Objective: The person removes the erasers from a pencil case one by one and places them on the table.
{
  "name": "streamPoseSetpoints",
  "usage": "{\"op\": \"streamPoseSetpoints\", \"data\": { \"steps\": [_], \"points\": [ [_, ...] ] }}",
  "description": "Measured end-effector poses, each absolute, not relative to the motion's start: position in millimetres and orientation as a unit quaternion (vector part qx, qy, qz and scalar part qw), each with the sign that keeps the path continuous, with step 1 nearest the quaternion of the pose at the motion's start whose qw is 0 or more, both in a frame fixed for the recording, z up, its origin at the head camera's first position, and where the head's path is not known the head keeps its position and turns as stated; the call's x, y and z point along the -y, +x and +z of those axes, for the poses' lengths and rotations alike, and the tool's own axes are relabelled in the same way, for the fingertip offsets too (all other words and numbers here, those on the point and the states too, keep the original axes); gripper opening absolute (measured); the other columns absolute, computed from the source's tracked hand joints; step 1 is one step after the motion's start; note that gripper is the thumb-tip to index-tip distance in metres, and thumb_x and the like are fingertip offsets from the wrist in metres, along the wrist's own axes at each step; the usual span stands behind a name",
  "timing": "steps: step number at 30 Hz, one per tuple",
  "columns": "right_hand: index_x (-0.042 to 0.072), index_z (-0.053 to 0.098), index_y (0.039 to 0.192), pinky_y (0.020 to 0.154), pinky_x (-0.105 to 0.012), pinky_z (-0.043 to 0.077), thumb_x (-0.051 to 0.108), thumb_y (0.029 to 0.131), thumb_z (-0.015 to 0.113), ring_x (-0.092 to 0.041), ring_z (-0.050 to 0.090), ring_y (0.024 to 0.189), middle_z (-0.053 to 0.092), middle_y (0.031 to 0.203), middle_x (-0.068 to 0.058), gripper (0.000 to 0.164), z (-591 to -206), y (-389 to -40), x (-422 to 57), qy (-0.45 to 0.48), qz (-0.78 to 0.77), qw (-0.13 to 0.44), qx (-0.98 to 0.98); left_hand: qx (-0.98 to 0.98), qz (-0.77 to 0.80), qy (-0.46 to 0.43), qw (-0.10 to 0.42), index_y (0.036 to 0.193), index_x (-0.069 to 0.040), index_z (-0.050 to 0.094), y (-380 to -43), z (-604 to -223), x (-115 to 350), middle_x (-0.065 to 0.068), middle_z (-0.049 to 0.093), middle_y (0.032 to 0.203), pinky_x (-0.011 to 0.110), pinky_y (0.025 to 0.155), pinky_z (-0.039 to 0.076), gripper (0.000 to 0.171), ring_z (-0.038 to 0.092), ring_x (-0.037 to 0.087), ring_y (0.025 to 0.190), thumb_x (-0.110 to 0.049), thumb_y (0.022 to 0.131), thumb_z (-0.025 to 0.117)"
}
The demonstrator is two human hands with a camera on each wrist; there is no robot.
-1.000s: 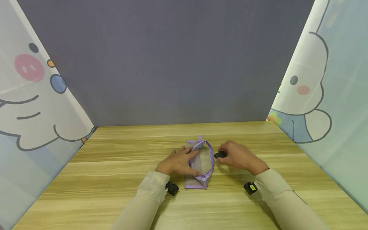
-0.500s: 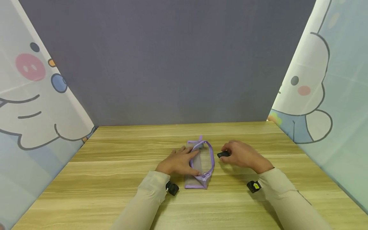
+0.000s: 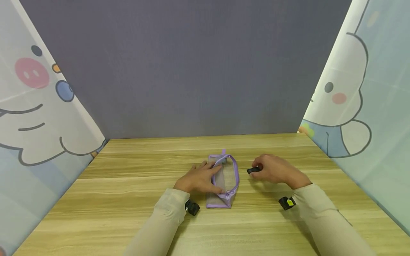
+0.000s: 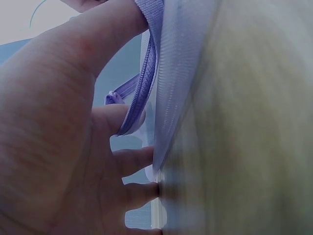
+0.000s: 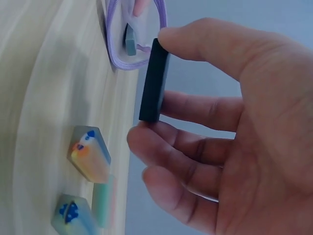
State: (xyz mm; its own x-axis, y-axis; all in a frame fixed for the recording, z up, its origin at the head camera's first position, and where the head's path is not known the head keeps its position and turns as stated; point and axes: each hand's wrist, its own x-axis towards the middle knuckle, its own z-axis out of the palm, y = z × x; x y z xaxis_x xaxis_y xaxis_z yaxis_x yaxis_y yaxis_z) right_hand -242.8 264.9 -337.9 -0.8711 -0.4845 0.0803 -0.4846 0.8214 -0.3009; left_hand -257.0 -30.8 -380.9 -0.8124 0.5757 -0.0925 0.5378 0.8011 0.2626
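A see-through mesh pouch (image 3: 230, 174) with purple trim lies on the table, its zipped mouth gaping to the right. My left hand (image 3: 198, 177) rests on it with spread fingers, thumb and index finger at the purple zipper edge (image 4: 146, 73). To the right of the pouch, my right hand (image 3: 273, 170) pinches a black rectangular block (image 5: 155, 81) between thumb and fingers, above the table. A small grey-blue block (image 5: 130, 40) shows inside the pouch in the right wrist view.
The right wrist view shows an orange block with blue marks (image 5: 89, 154), a pale block with a blue pattern (image 5: 73, 215) and a green-and-pink piece (image 5: 102, 203) on the wooden table (image 3: 144, 156). A dark grey panel (image 3: 198, 71) stands behind, with cartoon-printed curtains (image 3: 339, 78) at the sides.
My right hand has drawn a little to the right, away from the pouch, with the black block in its fingers. The left hand and the pouch have stayed in place.
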Motion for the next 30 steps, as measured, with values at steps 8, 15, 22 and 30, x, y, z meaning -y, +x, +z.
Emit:
{"op": "streamPoseSetpoints", "data": {
  "steps": [8,15,22,30],
  "points": [
    [0.011,0.074,0.1,0.066,-0.032,0.048,0.034,0.088,0.077,-0.008,0.054,0.07,0.064,0.084,0.008,0.027,-333.2,-241.0,-271.2,0.256,0.158,-0.016,0.953,-0.946,0.11,0.293,0.088,0.16,-0.025,0.03,-257.1,-379.5,29.7,0.007,0.019,0.166,0.065,0.116,0.012,0.1,0.014,0.038,0.151,-0.072,0.08,0.066],
    [0.009,0.073,0.1,0.063,-0.031,0.047,0.035,0.088,0.076,-0.008,0.054,0.064,0.064,0.082,0.008,0.028,-329.5,-238.1,-276.9,0.254,0.164,-0.038,0.952,-0.946,0.111,0.294,0.083,0.159,-0.024,0.032,-257.8,-381.4,28.2,0.007,0.022,0.165,0.065,0.115,0.014,0.1,0.016,0.039,0.15,-0.073,0.079,0.066],
    [0.012,0.074,0.099,0.065,-0.033,0.048,0.038,0.087,0.076,-0.007,0.055,0.068,0.065,0.083,0.008,0.029,-330.3,-238.1,-278.0,0.247,0.162,-0.038,0.955,-0.944,0.122,0.295,0.083,0.159,-0.024,0.031,-257.0,-381.8,30.4,0.009,0.021,0.165,0.067,0.114,0.013,0.1,0.014,0.04,0.15,-0.071,0.079,0.067],
    [0.019,0.071,0.093,0.064,-0.032,0.045,0.038,0.089,0.076,-0.008,0.052,0.067,0.061,0.081,0.009,0.021,-332.9,-232.5,-282.2,0.25,0.145,-0.042,0.956,-0.946,0.115,0.293,0.082,0.16,-0.024,0.03,-257.8,-381.6,29.4,0.008,0.021,0.165,0.067,0.114,0.014,0.102,0.015,0.042,0.15,-0.073,0.078,0.066]
  ]
}}
